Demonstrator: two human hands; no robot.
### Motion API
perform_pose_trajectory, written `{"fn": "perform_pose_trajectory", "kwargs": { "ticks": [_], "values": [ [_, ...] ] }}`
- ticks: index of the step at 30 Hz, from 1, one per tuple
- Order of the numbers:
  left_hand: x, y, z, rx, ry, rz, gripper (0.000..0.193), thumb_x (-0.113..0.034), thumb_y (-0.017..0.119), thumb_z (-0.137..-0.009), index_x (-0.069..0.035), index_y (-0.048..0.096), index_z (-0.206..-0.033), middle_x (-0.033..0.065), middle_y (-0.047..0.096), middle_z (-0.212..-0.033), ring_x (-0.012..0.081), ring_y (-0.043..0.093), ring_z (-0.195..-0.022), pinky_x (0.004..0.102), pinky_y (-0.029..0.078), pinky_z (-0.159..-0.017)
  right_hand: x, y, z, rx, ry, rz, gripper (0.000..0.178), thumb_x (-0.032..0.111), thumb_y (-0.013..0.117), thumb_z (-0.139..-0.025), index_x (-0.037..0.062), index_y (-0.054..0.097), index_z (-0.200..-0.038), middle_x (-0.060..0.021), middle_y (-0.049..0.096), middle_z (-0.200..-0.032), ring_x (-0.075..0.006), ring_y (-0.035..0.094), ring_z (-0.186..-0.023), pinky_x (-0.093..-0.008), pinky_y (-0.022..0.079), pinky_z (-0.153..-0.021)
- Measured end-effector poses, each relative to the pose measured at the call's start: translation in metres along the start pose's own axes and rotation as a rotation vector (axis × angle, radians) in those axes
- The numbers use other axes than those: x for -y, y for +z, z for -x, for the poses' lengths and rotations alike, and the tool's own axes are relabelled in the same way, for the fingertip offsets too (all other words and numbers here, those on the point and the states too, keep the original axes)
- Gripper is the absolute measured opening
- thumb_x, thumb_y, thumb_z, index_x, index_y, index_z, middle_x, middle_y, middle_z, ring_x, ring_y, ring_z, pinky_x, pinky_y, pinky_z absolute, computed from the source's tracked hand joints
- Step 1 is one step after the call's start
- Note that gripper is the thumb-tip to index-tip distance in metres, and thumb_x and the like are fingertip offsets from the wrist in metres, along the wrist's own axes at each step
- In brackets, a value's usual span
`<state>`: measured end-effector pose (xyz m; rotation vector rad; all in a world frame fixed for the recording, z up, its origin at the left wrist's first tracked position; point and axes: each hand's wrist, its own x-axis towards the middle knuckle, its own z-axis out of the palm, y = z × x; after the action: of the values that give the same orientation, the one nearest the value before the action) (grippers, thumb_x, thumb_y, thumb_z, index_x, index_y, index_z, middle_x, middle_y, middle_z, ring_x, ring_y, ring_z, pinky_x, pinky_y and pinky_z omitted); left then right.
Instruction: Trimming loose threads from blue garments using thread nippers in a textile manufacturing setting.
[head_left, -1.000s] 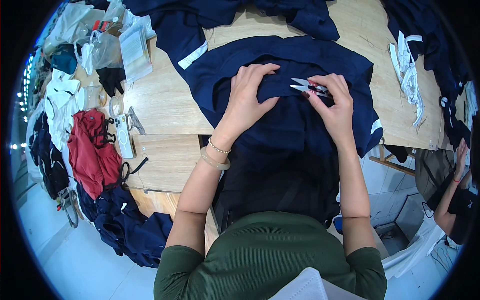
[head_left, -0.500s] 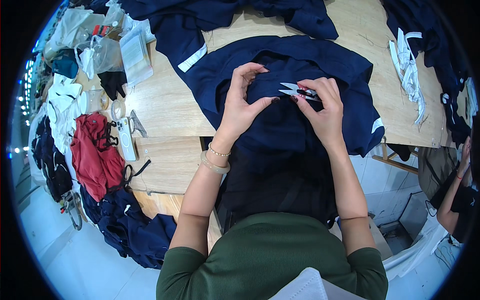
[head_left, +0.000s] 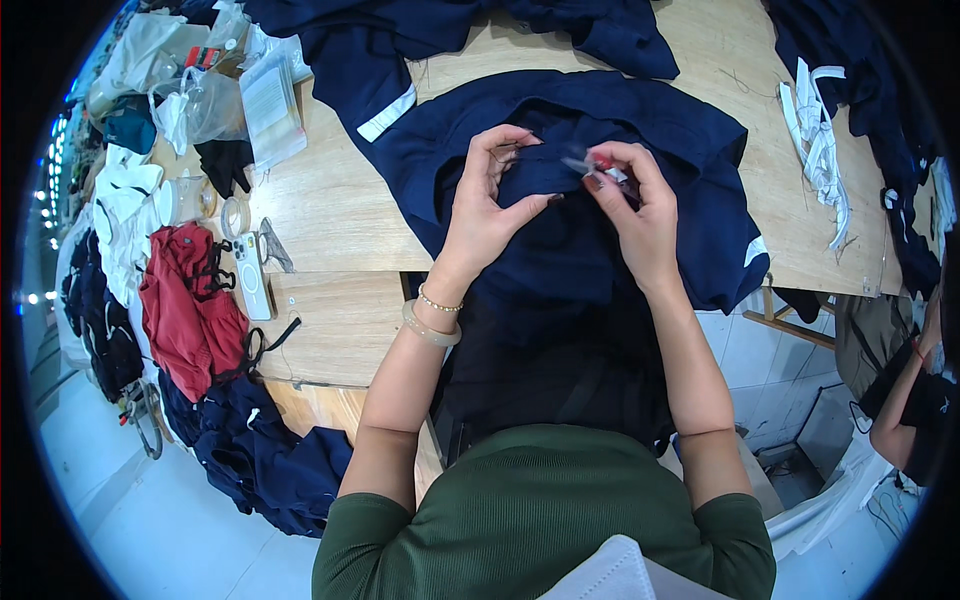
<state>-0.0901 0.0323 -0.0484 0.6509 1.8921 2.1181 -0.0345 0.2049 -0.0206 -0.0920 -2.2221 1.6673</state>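
Observation:
A dark navy garment (head_left: 690, 200) lies bunched on the table and hangs over its front edge towards me. My left hand (head_left: 490, 195) grips a fold of this cloth, thumb at the near side and curled fingers at the far side. In my right hand (head_left: 640, 205) is a small pair of thread snips (head_left: 578, 163), gripped between thumb and fingers. Their blades point left over the garment, close to the held fold, and are smeared by motion. Whether the blades touch a thread cannot be made out.
More navy cloth (head_left: 400, 40) lies along the far edge. White strips (head_left: 815, 150) are at the right. On the left are a phone (head_left: 252, 278), a tape roll (head_left: 235, 217), a red bag-like cloth item (head_left: 190, 310) and plastic bags (head_left: 215, 105). Another person's arm (head_left: 905, 385) shows far right.
My right hand has tilted and shifted slightly left and up with the snips, whose blades were sharp and spread before and now blur. My left hand has stayed nearly in place.

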Motion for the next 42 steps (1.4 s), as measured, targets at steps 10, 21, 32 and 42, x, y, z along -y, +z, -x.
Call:
{"fn": "perform_pose_trajectory", "kwargs": {
  "ticks": [10,21,32,42],
  "values": [
    [0.001,0.001,-0.001,-0.037,-0.039,-0.078,0.065,0.006,0.074,-0.07,-0.005,0.044,-0.127,0.0092,0.053,-0.12,0.0184,0.052,-0.117,0.0316,0.039,-0.104,-0.005,0.01,-0.006,0.104,-0.232,0.204,0.031,-0.012,0.065,-0.064,0.0024,0.066,-0.092,-0.009,0.053,-0.073,-0.0233,0.049,-0.066,-0.032,0.04,-0.057],
    [-0.002,-0.002,-0.002,-0.002,-0.055,-0.038,0.065,0.008,0.074,-0.073,-0.003,0.041,-0.128,0.01,0.049,-0.122,0.0178,0.05,-0.116,0.03,0.04,-0.103,0.007,-0.019,-0.009,0.014,0.25,-0.127,0.019,0.01,0.07,-0.086,-0.0026,0.057,-0.091,-0.0028,0.061,-0.085,-0.0086,0.054,-0.074,-0.023,0.044,-0.066],
    [-0.004,0.0,-0.001,-0.044,-0.055,0.295,0.065,0.008,0.074,-0.073,-0.003,0.04,-0.128,0.0115,0.045,-0.124,0.0205,0.047,-0.121,0.0332,0.043,-0.104,0.003,-0.018,0.002,0.125,0.11,0.106,0.021,0.004,0.078,-0.073,-0.001,0.062,-0.086,-0.0059,0.056,-0.076,-0.0163,0.052,-0.071,-0.0269,0.042,-0.064],
    [-0.002,-0.001,-0.001,-0.042,-0.055,0.304,0.065,0.007,0.074,-0.074,-0.003,0.039,-0.128,0.0121,0.045,-0.125,0.0205,0.047,-0.12,0.0331,0.044,-0.103,-0.002,-0.02,-0.002,0.127,-0.02,0.164,0.024,0.006,0.08,-0.069,-0.0012,0.064,-0.085,-0.0055,0.057,-0.074,-0.0192,0.05,-0.071,-0.0295,0.042,-0.064]
  ]
}}
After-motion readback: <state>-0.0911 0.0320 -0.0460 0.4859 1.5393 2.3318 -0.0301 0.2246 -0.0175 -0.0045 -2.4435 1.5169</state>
